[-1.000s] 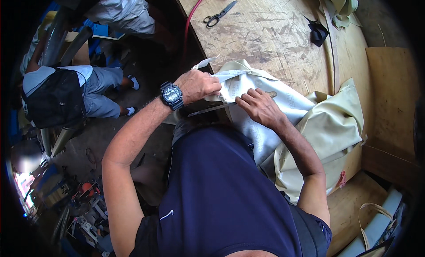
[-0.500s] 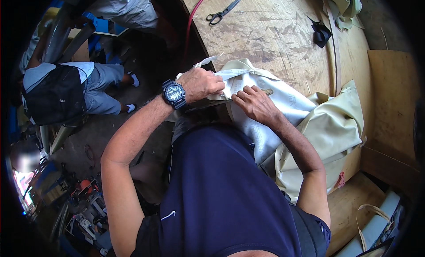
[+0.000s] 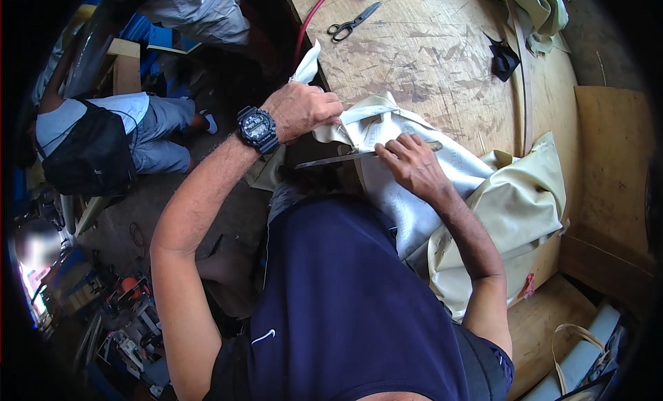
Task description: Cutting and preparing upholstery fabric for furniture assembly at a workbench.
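Observation:
My left hand (image 3: 304,111), a dark watch on its wrist, is closed on the edge of a cream leather-like sheet (image 3: 514,194). A pale strip of the sheet sticks up beyond my knuckles. My right hand (image 3: 414,165) grips a knife (image 3: 335,160); its long thin blade points left, under my left hand, and the handle's end shows past my fingers. The blade passes close by the sheet's edge at the table corner; whether it touches is unclear. The sheet's white backing (image 3: 394,201) faces up near my right hand and hangs over the table's edge.
Black scissors (image 3: 354,22) and a red hose (image 3: 307,24) lie at the far side of the wooden table (image 3: 428,55). A black scrap (image 3: 504,59) and a long thin strip (image 3: 518,90) are at right. A person with a black bag (image 3: 90,149) is at left.
My left hand has moved left and slightly up, away from my right hand. The knife blade now shows between them, and a pale strip stands up beyond my left hand.

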`<action>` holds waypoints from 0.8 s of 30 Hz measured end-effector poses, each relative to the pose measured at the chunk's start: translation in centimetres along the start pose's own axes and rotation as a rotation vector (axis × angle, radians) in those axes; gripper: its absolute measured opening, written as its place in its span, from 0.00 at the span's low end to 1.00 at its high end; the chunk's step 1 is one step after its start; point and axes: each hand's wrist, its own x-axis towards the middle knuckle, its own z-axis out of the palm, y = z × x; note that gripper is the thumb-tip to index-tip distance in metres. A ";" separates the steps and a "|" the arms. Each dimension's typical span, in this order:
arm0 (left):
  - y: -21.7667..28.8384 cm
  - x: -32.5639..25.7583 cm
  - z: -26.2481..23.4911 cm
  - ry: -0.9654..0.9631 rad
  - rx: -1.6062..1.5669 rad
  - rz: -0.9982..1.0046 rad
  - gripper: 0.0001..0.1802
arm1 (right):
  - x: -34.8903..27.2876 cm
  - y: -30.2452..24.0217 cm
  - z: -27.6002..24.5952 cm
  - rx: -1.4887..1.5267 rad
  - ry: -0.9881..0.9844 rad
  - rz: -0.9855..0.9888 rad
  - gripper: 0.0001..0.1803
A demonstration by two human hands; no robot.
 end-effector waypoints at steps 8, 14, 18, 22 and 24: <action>0.3 0.1 -0.2 0.028 0.007 -0.001 0.11 | 1.8 -0.5 1.5 0.008 -0.010 -0.025 0.20; 0.3 0.1 -0.2 0.039 0.000 0.001 0.11 | 2.0 -0.6 1.4 0.001 0.001 -0.029 0.21; 0.4 -0.1 -0.3 0.026 0.011 0.000 0.11 | 2.3 -0.6 1.6 -0.004 0.003 -0.030 0.21; 0.1 -0.3 -0.4 0.032 -0.005 0.008 0.11 | 1.8 -0.1 1.7 -0.015 -0.001 -0.006 0.20; -0.6 -0.4 -0.8 0.056 0.026 -0.043 0.11 | 1.6 0.9 1.1 0.020 -0.029 0.041 0.18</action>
